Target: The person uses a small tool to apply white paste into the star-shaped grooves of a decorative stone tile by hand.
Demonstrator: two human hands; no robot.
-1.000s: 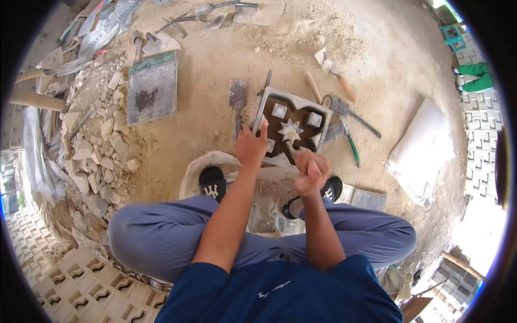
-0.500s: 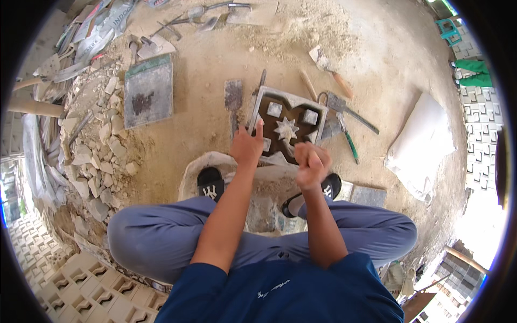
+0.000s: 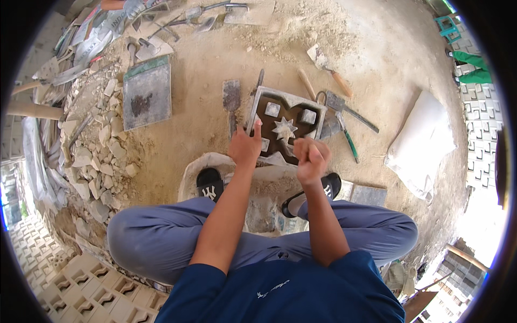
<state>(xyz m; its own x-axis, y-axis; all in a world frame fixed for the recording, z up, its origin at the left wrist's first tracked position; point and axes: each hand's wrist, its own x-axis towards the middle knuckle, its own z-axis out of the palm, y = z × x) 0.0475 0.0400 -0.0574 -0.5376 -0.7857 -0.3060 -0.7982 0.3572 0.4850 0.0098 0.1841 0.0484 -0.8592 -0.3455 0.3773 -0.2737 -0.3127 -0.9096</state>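
A pale, square-framed mould (image 3: 291, 97) lies on the ground before me, with light square blocks and a star-shaped piece (image 3: 284, 129) rising from its dark inside. My left hand (image 3: 246, 146) straddles the mould's left wall near its near corner, thumb on the inner side and fingers outside. Over the near right part of the mould, my right hand (image 3: 312, 159) is closed in a fist. A short, thin tool (image 3: 289, 146) seems to stick out of it toward the star; most of it is hidden by my fingers.
A flat scraper (image 3: 231, 96) lies left of the mould; a wooden-handled trowel (image 3: 341, 84) and green-handled tool (image 3: 350, 141) lie right. Broken stone (image 3: 99, 156) is heaped left, beside a grey board (image 3: 148, 97). A white sack (image 3: 423, 145) lies right. Another person's gloved hand (image 3: 133, 7) shows top left.
Another person's gloved hand has come in at the upper left. My right hand has shifted slightly over the mould; my left hand stays at its wall.
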